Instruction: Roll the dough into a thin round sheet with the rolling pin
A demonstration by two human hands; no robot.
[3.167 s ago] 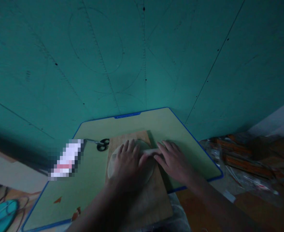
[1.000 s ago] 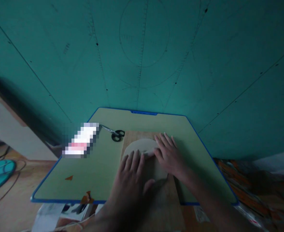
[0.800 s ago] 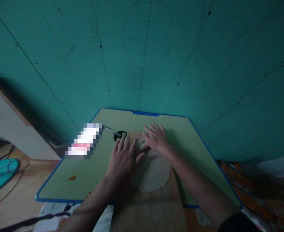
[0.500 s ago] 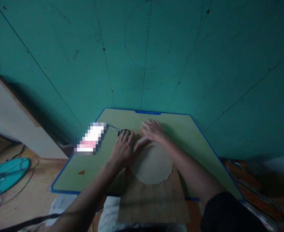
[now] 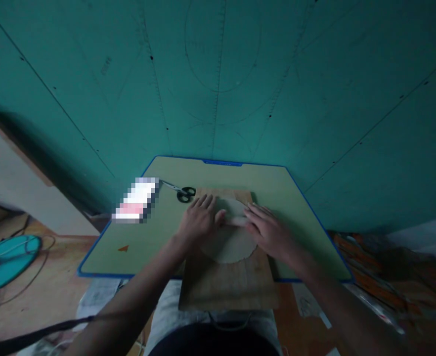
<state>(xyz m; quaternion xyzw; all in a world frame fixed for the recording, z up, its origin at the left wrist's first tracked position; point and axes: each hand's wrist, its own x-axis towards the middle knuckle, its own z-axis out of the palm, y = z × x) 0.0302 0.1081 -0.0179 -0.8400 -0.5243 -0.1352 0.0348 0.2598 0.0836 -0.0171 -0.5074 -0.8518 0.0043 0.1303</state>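
Note:
A flat, pale round sheet [image 5: 229, 249], dough or clay by its look, lies on a wooden board [image 5: 229, 289] and has a slightly ragged near edge. Across it runs a thin, pale rolling pin [image 5: 236, 221]; its ends are hidden beneath my hands. My left hand [image 5: 202, 215] rests over the pin's left end, fingers stretched forward and thumb towards the middle. Over the right end lies my right hand [image 5: 264, 225], its fingers extended and slanting inward. Neither hand wraps round the pin.
Black-handled scissors [image 5: 184, 194] lie left of the board's far end on a blue-edged table [image 5: 292, 198]. A blurred-out phone-shaped object [image 5: 136, 200] and a small orange triangle [image 5: 123, 248] are on the table's left side. A green wall [image 5: 218, 99] stands behind.
My hands and the rolling pin have come back from the sheet's far edge towards its middle. The pin lies straighter across, the scissors' handles are uncovered, and the camera view has shifted.

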